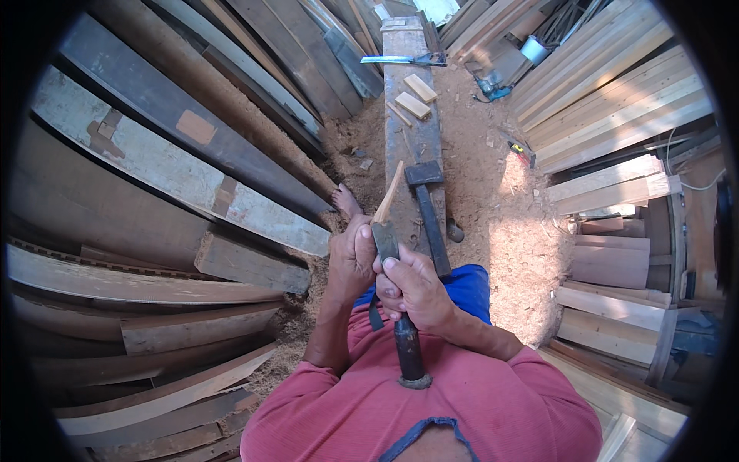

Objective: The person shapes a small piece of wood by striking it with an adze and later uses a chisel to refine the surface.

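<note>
My left hand (352, 250) is closed around the lower end of a thin, tapered strip of wood (391, 191), which points away from me over the bench. A chisel (386, 242) with a wide flat blade and dark round handle is gripped in my right hand (417, 286). Its blade lies against the base of the strip, and the handle's end rests near my chest. My two hands meet at the blade. Just right of them a dark mallet (424, 173) lies on the narrow bench (400, 150), its handle toward me.
On the bench's far part are two short pale wood blocks (413, 104), a thin stick (399, 115) and a handsaw (404, 59). Planks (185, 185) lean at left; stacked boards (616, 100) stand right. A teal power tool (493, 88) and tape measure (518, 148) lie on sawdust.
</note>
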Demonstrator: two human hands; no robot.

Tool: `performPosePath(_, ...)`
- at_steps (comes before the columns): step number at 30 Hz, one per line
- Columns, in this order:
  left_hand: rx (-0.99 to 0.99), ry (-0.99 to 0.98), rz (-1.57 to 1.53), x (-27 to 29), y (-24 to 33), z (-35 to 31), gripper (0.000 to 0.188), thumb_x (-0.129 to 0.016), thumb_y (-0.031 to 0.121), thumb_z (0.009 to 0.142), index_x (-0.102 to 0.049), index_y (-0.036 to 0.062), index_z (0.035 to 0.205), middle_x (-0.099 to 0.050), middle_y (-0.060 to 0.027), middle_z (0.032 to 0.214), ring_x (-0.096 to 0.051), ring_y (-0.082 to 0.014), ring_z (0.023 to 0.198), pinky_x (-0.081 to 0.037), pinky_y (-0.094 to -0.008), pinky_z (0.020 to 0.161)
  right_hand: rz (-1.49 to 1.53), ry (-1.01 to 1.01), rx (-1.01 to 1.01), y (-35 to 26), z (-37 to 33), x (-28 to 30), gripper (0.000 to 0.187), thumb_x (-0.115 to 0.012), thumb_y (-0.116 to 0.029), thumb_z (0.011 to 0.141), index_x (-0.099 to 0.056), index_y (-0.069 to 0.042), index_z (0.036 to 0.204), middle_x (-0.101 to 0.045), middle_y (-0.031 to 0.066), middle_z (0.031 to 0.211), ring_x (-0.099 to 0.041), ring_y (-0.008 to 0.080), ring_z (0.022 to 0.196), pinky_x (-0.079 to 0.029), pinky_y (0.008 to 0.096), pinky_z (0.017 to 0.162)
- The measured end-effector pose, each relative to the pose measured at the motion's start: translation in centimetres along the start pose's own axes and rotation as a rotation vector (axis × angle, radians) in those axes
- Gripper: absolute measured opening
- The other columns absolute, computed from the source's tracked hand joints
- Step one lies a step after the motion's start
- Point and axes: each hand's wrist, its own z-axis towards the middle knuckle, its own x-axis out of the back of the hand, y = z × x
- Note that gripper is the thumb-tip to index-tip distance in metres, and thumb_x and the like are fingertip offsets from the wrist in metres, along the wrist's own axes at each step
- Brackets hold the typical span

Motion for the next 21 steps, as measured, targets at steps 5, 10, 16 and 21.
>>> performPosePath(5, 0.036, -0.060, 0.102, -2.3, -1.8, -5.4, 0.032, -0.039, 0.021, 0.104, -0.055, 0.0011, 0.084, -0.044, -0.0104, 0.066, -0.050, -0.0194, 0.059, -0.041, -0.0378, 0.056, -0.163, 0.014, 0.416, -1.9, -2.7, 0.1, 0.015, -0.043, -0.022, 0.101, -0.046, -0.007, 0.103, -0.040, -0.0018, 0.066, -0.038, 0.0070, 0.049, -0.038, 0.0256, 0.045)
performPosePath(10, 0.239, 0.065, -0.108, -1.1, -2.3, -1.9, 0.035, -0.036, 0.023, 0.105, -0.055, 0.0007, 0.086, -0.047, -0.0066, 0.067, -0.050, -0.0153, 0.062, -0.042, -0.0340, 0.057, 0.101, 0.112, 0.146, -2.0, 0.0, 1.5, 0.016, -0.042, -0.023, 0.103, -0.048, -0.009, 0.104, -0.040, -0.0025, 0.067, -0.036, 0.0069, 0.049, -0.039, 0.0254, 0.047)
performPosePath(16, -0.128, 0.085, 0.061, -0.3, -0.6, 2.5, 0.032, -0.038, 0.022, 0.104, -0.060, 0.0007, 0.094, -0.057, -0.0124, 0.072, -0.059, -0.0251, 0.060, -0.045, -0.0355, 0.055, 0.138, -0.036, -0.005, -0.4, 1.4, 0.1, 0.014, -0.043, -0.023, 0.102, -0.048, -0.010, 0.102, -0.040, -0.0036, 0.067, -0.036, 0.0050, 0.047, -0.039, 0.0245, 0.046)
performPosePath(21, -0.133, 0.016, 0.225, 0.3, 0.5, 0.4, 0.028, -0.041, 0.019, 0.103, -0.062, 0.0020, 0.098, -0.063, -0.0192, 0.083, -0.064, -0.0372, 0.068, -0.048, -0.0385, 0.057, 0.073, 0.001, 0.006, -0.1, 0.2, -0.2, 0.015, -0.043, -0.023, 0.102, -0.048, -0.009, 0.102, -0.040, -0.0037, 0.067, -0.036, 0.0046, 0.047, -0.039, 0.0240, 0.045)
